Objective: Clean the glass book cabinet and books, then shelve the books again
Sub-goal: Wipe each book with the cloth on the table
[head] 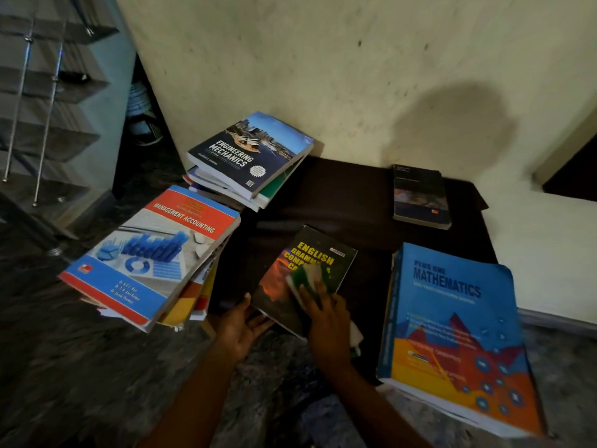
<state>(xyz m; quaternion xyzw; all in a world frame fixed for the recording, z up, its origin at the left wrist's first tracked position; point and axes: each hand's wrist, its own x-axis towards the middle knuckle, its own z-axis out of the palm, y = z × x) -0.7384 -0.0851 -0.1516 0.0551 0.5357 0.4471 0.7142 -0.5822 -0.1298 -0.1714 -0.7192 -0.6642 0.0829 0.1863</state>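
The blue-and-orange book (458, 334) on your right reads PLUS ONE MATHEMATICS. The left stack is topped by MANAGEMENT ACCOUNTING (151, 253), and the stack behind it by ENGINEERING MECHANICS (248, 153). Between them, on the dark table (349, 195), lies the black book (310, 253) titled ENGLISH GRAMMAR (the lower words are covered). Your left hand (242, 324), fingers loosely spread, touches its near-left corner. Your right hand (328, 321) presses a green-and-white cloth (308, 279) onto the cover with fairly straight fingers.
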